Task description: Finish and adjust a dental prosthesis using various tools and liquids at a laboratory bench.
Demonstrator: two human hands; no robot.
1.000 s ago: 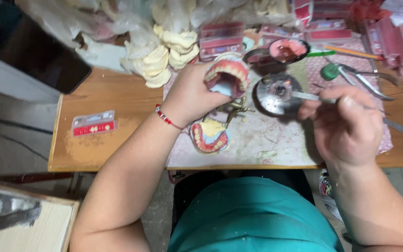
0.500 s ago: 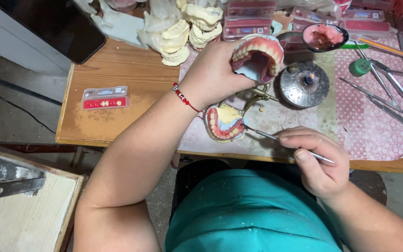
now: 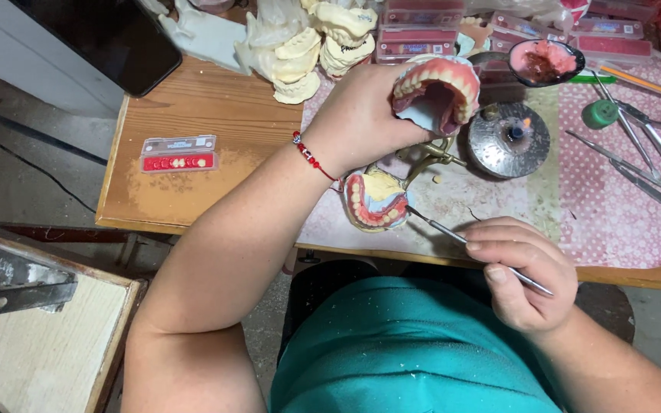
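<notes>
My left hand [image 3: 361,115] grips the upper half of a denture model [image 3: 439,88], pink gums with pale teeth, tipped up and open above the table. The lower denture half [image 3: 376,200] lies below it near the table's front edge, joined by a brass hinge frame [image 3: 421,157]. My right hand [image 3: 522,271] holds a thin metal wax tool [image 3: 453,233] like a pen, its tip touching the right side of the lower denture.
A round metal burner [image 3: 508,139] stands right of the dentures, a bowl of pink wax [image 3: 546,61] behind it. Pliers and metal tools [image 3: 644,149] lie on the dotted pink cloth. Plaster casts [image 3: 307,46] and tooth-card boxes [image 3: 415,30] line the back. A tooth card [image 3: 178,153] lies left; a dark phone [image 3: 109,42] far left.
My right hand came away from the burner toward me and brought the tool's tip to the lower denture. My left hand still holds the upper half raised.
</notes>
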